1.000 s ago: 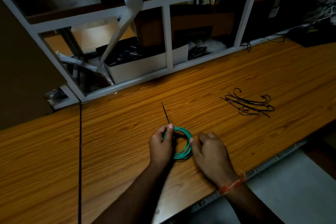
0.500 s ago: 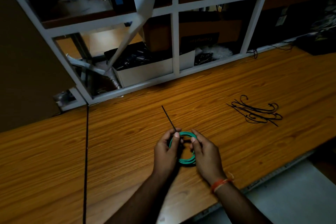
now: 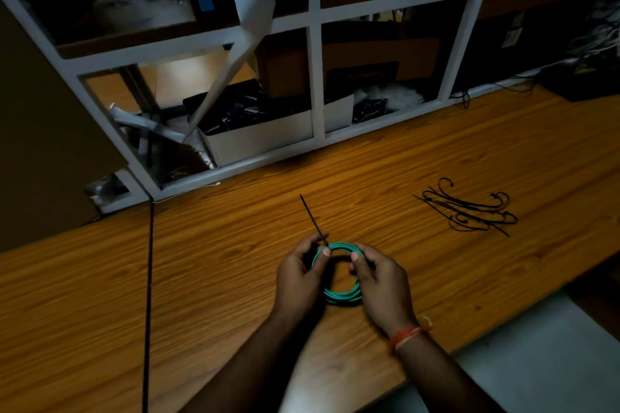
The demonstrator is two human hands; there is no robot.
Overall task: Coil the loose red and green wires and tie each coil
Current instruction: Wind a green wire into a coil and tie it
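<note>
Nearest, two bare forearms reach in from the bottom edge over the wooden counter (image 3: 208, 278); an orange thread band (image 3: 407, 335) circles the right wrist. Both hands meet around a green wire coil (image 3: 342, 295), which sits between them just above the counter near its front edge. The left hand (image 3: 298, 282) has its grip narrow on the coil's upper left: thumb and forefinger pinch the green loops where a black cable tie (image 3: 312, 216) crosses them. The right hand (image 3: 382, 282) closes its grip on the coil's right side, thumb tip pressed on the top strands and the other fingers curled behind, so the lower arc of the coil shows free between the two palms. From the left pinch the tie's thin tail sticks up and away, straight and slanted to the left.

Farther out, well apart to the right, a loose pile of black cable ties (image 3: 469, 211) lies on the counter. A dark seam (image 3: 149, 278) runs down the counter at the left. Beyond, a white-framed shelf unit (image 3: 315, 77) stands at the counter's back edge, with a white box (image 3: 261, 137) of dark items in a lower compartment.
</note>
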